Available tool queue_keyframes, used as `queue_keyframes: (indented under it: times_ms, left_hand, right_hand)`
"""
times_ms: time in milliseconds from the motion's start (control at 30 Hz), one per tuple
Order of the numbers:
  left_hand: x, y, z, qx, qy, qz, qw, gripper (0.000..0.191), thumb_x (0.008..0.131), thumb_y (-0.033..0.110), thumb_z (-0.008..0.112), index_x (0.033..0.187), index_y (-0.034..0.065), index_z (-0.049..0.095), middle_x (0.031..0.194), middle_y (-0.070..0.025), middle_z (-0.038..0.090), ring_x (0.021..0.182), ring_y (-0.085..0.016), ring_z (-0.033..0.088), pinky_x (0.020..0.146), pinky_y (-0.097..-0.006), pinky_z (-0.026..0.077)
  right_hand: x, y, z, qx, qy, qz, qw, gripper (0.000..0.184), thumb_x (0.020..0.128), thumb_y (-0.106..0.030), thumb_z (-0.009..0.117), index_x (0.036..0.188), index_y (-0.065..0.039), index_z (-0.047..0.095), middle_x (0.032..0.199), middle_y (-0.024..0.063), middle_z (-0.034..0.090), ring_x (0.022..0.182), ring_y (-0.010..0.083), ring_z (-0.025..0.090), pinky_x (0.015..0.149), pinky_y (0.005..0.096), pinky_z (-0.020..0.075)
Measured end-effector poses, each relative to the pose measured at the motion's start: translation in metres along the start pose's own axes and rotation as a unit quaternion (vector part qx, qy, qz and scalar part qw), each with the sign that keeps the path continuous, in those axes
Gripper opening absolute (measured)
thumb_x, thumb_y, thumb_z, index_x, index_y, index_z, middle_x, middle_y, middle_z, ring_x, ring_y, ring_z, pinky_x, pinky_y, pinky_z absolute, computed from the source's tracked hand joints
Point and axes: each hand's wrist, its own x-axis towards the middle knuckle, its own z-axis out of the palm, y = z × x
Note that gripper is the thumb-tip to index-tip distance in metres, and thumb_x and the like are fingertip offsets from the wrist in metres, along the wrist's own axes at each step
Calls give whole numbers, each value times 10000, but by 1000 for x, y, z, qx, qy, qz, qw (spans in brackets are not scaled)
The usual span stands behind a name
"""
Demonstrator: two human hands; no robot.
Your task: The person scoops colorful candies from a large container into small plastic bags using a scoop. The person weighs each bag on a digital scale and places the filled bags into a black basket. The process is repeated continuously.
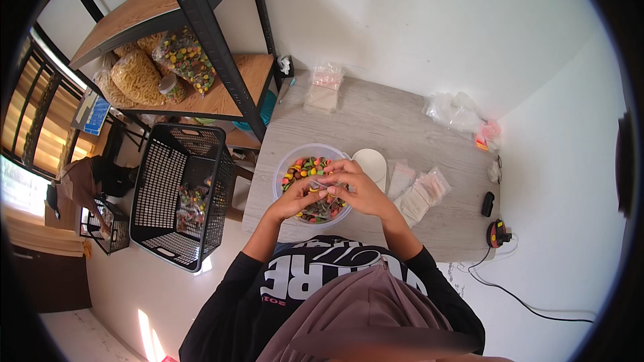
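Note:
My left hand (pixel 297 200) and my right hand (pixel 359 188) meet over a round clear plastic tub (pixel 276 181). Between their fingertips they grip the top of a small clear plastic bag (pixel 327 207) with colourful pieces in it. Multicoloured button-shaped sweets (pixel 302 167), yellow, green, red, orange and brown, fill the tub below. Right of the tub lies a white round lid or dish (pixel 371 163), partly behind my right hand. Stacks of flat clear bags (pixel 425 193) are spread beyond it on the grey wood-grain table (pixel 372 110).
To the left, a black plastic basket (pixel 161 181) holds filled sweet bags (pixel 193 203). A metal-framed shelf (pixel 241 80) carries large snack bags (pixel 136 78). Another person (pixel 83 181) bends over a smaller basket (pixel 118 231). A cable reel (pixel 495 234) sits at the table's right edge.

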Motion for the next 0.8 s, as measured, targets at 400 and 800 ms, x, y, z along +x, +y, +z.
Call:
queue_keyframes:
  times_ms: [400,800]
  left_hand:
    - [5,-3,4,30,60,21,998,272,1046,269,595,1222,61,604,1149,-1,601,985,-87,574,865,-268,478]
    - [12,-10,13,55,149,13,987,185,995,198,663,1054,26,700,963,14,662,889,-65,569,793,-246,466]
  right_hand:
    - [-4,2,-1,48,65,83,993,154,900,-160,756,981,-35,715,1097,68,609,1061,218,617,879,331,493]
    - [-8,13,20,-7,118,99,988,100,910,-37,706,964,20,643,934,96,646,854,209,629,770,325,505]
